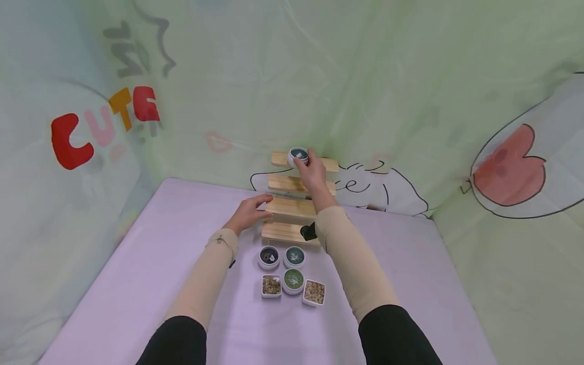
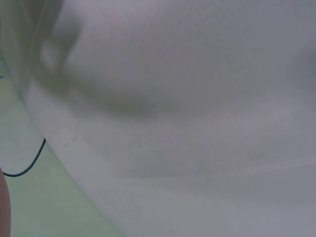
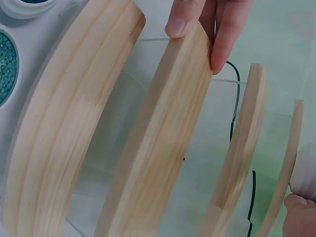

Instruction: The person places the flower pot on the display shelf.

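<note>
A tiered wooden stand with clear side supports stands at the back of the table. My right hand grips a small white round pot, filled with something dark teal, at the top tier. In the right wrist view that pot is beside the farthest wooden board. My left hand holds the left end of the second board from the bottom, thumb on its front edge and fingers behind. Only a sliver of skin and plain cloth show in the left wrist view.
Before the stand sit several small white pots: a dark-filled round one, a teal one, a green one, and two square ones with tan grains. A printed cloth wall rises close behind the lilac table.
</note>
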### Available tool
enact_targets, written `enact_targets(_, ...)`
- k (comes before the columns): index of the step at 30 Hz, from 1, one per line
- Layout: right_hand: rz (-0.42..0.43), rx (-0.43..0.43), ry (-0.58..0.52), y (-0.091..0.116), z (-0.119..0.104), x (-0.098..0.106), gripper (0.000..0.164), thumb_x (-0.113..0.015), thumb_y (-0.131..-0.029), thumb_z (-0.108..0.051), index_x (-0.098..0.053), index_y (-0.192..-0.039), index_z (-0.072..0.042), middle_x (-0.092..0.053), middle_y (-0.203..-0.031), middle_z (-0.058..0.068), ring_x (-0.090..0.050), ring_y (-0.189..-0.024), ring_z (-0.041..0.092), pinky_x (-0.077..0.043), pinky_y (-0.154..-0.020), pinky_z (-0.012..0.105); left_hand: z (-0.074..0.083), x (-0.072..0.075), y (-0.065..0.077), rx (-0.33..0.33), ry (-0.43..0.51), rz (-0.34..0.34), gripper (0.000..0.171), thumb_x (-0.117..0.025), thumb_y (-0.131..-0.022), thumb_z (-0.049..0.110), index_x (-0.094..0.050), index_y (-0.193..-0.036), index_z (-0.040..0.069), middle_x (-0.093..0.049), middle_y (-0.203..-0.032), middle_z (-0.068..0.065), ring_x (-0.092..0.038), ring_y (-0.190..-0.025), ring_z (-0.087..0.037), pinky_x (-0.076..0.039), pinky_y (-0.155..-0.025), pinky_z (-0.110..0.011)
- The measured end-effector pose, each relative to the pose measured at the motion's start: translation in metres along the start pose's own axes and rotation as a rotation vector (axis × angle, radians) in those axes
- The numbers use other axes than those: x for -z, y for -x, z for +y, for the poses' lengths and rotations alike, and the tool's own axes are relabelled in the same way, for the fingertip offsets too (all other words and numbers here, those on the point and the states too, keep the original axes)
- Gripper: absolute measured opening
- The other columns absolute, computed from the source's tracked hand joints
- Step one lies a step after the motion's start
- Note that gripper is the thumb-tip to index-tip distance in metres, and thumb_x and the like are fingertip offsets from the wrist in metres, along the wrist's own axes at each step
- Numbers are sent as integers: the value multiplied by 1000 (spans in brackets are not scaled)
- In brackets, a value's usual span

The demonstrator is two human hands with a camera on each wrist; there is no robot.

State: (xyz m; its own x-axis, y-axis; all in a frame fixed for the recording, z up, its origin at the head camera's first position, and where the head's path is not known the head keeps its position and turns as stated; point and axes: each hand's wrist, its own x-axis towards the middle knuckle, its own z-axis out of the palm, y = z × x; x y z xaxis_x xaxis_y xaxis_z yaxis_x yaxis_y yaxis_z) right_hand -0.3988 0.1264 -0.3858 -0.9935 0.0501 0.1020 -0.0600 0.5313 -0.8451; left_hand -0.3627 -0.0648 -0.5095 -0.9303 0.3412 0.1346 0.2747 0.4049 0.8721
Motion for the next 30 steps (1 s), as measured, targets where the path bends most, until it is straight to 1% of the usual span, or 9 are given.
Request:
enact_targets(2, -3, 2, -3, -1, -2, 0, 66, -53, -102, -32, -23, -156, -8, -33, -156, 15, -35, -140, 26, -35, -116, 36, 0, -1, -1, -6, -1, 2, 55, -74, -87, 8, -53, -137, -3, -45, -147, -17, -41, -137, -32, -46, -107, -42)
enact_targets(4, -6, -3, -10, -3, -4, 0, 66, -53, -102, -32, -23, -156, -8, -33, -156, 15, -35, -141, 26, -35, -116, 36, 0, -1, -3, -11, -21, 2, 55, -74, -87, 9, -54, -137, -3, -46, -147, -17, -41, -137, -31, -43, -110, -42)
enact_targets(9, -17, -39, -23, -7, -7, 0, 66, -53, -102, -32, -22, -156, -10, -31, -157, 13, -31, -143, 25, -31, -118, 35, 2, -3, -5, -18, -78, -11, 55, -74, -88, 12, -54, -137, -1, -47, -147, -15, -42, -137, -28, -37, -115, -34)
enact_targets(14, -33, -60, -21, -9, -8, -1, 68, -52, -102, -32, -18, -157, -11, -25, -160, 11, -26, -145, 24, -27, -120, 35, 5, -4, -5, -5, -79, -21, 55, -73, -88, 12, -53, -137, -1, -47, -147, -14, -42, -137, -28, -37, -114, -33)
enact_targets(17, -36, -60, -17, -10, -7, -1, 68, -53, -102, -32, -19, -157, -12, -27, -159, 11, -28, -144, 24, -28, -119, 35, 7, -4, -4, 2, -77, -17, 55, -74, -87, 12, -54, -137, -1, -47, -147, -14, -42, -137, -27, -38, -114, -33)
enact_targets(21, -25, -42, -19, -11, -5, -2, 71, -55, -100, -35, -21, -157, -10, -33, -156, 14, -34, -140, 24, -33, -117, 35, 7, -2, -3, -9, -89, -11, 55, -74, -87, 11, -54, -136, -2, -48, -146, -15, -43, -136, -28, -38, -114, -34)
enact_targets(24, -14, -8, -23, -9, -3, -3, 74, -55, -100, -39, -19, -156, -7, -32, -156, 16, -35, -140, 26, -34, -116, 36, 4, 1, -2, -6, -96, 0, 55, -75, -87, 12, -55, -136, -2, -49, -145, -14, -44, -135, -28, -38, -114, -33)
enact_targets(25, -9, 2, -29, -7, -2, -2, 75, -54, -100, -40, -17, -157, -8, -30, -157, 16, -33, -142, 27, -32, -117, 36, 4, 1, -2, -5, -93, 1, 55, -75, -86, 12, -55, -136, -1, -49, -145, -14, -44, -135, -27, -38, -113, -33)
enact_targets(30, 1, 62, -49, 8, 9, 4, 70, -48, -102, -40, -17, -157, -9, -25, -159, 13, -33, -142, 31, -31, -118, 38, 2, 2, -2, -3, -92, -5, 55, -75, -87, 12, -55, -137, 0, -48, -146, -14, -43, -136, -28, -39, -113, -33)
